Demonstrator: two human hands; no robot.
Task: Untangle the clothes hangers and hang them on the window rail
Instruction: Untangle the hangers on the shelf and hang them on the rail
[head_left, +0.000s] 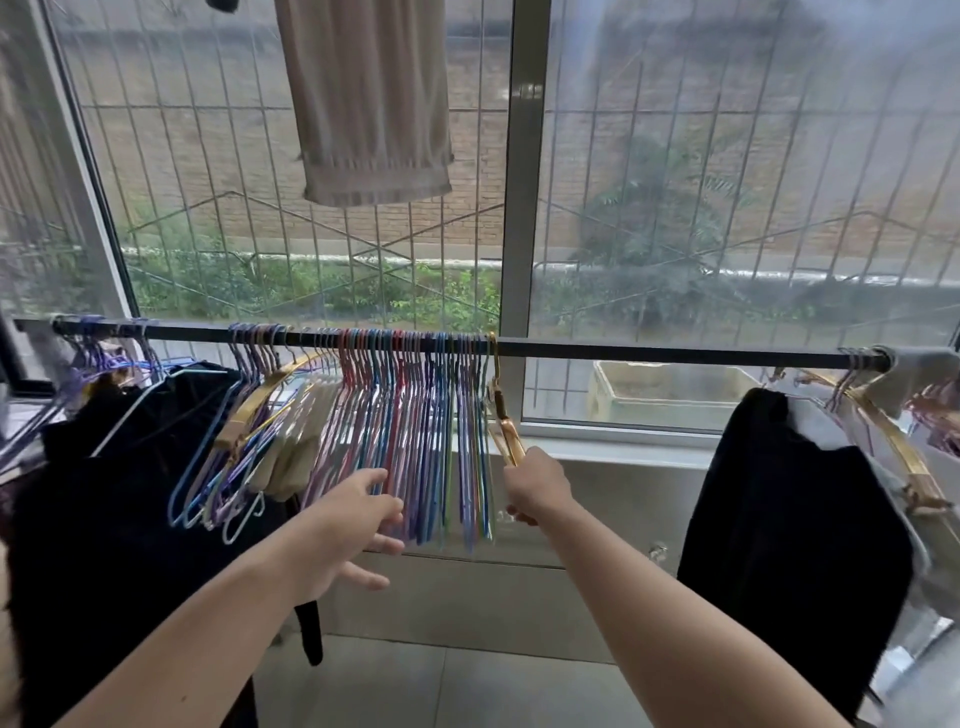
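A dark window rail runs across the window. Several thin coloured wire hangers hang packed together on it, left of the window post. At the right end of that bunch a gold hanger has its hook over the rail. My right hand grips the gold hanger's lower part. My left hand, fingers spread and relaxed, touches the lower ends of the coloured hangers. More blue and purple hangers hang further left, with another gold hanger among them.
Dark garments hang at the left and at the right of the rail. A beige cloth hangs overhead. More gold hangers sit at the rail's right end. A metal grille covers the window; tiled floor lies below.
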